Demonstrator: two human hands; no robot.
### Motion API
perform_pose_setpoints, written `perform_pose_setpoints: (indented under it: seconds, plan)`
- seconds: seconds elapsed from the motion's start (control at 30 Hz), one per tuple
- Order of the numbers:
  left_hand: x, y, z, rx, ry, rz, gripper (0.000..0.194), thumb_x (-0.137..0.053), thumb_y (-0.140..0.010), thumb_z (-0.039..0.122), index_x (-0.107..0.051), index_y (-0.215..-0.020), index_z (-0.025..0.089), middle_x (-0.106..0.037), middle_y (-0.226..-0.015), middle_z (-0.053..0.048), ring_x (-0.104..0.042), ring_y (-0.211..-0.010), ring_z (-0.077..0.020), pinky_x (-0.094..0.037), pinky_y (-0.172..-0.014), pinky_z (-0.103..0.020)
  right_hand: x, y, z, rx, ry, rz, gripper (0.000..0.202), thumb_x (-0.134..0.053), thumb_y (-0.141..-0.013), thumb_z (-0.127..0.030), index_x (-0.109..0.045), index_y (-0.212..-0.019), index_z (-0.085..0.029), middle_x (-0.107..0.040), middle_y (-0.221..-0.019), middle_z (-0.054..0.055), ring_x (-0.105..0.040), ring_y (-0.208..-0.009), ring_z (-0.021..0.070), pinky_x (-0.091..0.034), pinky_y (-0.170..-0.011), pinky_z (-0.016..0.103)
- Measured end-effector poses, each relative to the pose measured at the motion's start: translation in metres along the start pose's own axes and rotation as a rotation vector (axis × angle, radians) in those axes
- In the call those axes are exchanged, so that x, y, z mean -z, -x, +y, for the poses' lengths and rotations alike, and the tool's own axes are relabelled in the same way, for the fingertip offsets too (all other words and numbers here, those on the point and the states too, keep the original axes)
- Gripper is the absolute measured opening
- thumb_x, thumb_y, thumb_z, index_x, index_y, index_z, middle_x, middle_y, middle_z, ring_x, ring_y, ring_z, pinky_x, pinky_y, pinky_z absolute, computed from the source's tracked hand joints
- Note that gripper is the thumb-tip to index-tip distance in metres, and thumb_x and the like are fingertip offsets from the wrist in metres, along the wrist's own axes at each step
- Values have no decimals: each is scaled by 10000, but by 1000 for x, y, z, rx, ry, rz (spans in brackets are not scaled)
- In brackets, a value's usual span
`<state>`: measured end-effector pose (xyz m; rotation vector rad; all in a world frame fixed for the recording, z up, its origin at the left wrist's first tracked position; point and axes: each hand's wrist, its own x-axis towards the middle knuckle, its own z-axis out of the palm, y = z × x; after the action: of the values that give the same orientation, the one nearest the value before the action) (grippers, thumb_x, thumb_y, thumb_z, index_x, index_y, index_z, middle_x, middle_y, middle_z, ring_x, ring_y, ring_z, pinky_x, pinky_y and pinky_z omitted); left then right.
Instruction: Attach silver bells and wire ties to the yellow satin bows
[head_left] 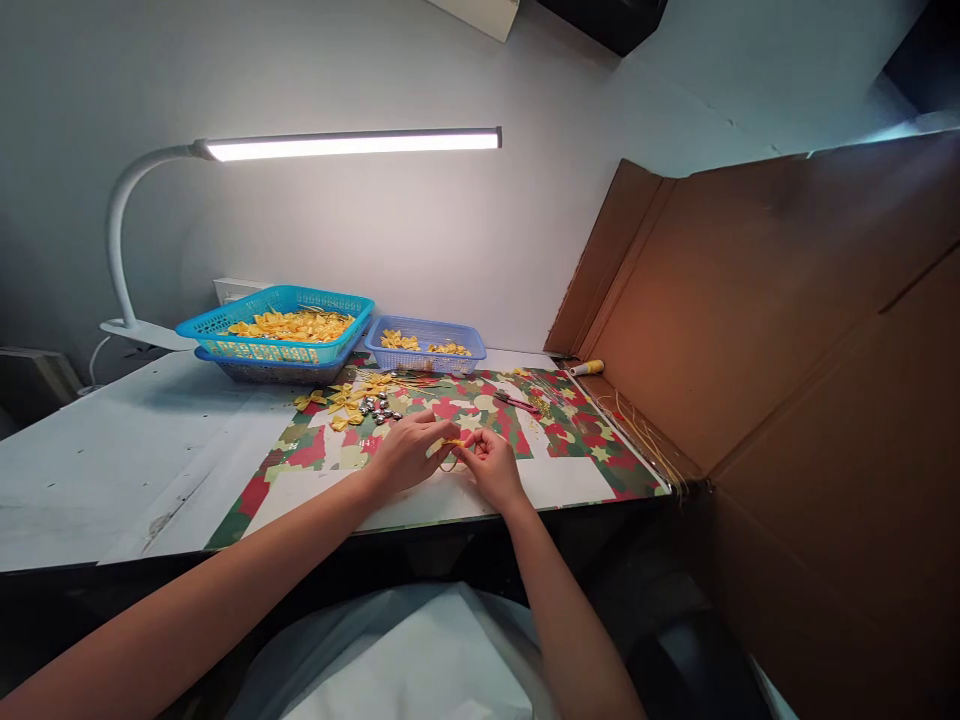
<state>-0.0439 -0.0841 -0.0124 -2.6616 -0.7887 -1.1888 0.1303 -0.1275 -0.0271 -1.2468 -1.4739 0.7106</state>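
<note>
Near the front edge of the table, my left hand (415, 452) and my right hand (493, 468) meet over a patterned sheet (480, 395). Both hands pinch a small yellow ribbon piece (452, 443) between their fingertips, and a thin loop hangs below it. The fingers partly cover the piece. Just beyond my left hand lie several small silver bells (379, 408) and several yellow bows (345, 397).
A turquoise basket (276, 350) full of yellow bows is stacked at the back left, beside a blue basket (431, 362). Red-handled pliers (517, 402) lie right of centre. A lamp (352, 143) hangs above; a cardboard sheet (750, 300) stands right, near loose cords (645, 435).
</note>
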Motion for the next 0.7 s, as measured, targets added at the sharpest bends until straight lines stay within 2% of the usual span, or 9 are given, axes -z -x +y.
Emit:
perform_pose_setpoints:
  seconds: [0.33, 0.7]
  plan:
    - [0, 1, -1, 2, 5, 1, 76, -624, -879, 160, -668, -862, 219, -667, -695, -4, -590, -657, -186, -413, -599, -277, -1, -1, 2, -13, -11, -27, 393, -728, -702, -561, -549, -694, -212, -345, -529, -88, -316, -500, 111, -227, -499, 247]
    - [-1, 1, -1, 78, 11, -40, 59, -633, -870, 175, -670, -859, 220, -669, -717, -9, -607, -691, -190, -423, -627, -277, 0, 1, 0, 24, 99, -44, 359, -677, -785, -531, -545, -697, -209, -398, -528, -80, -380, -495, 116, -271, -495, 238]
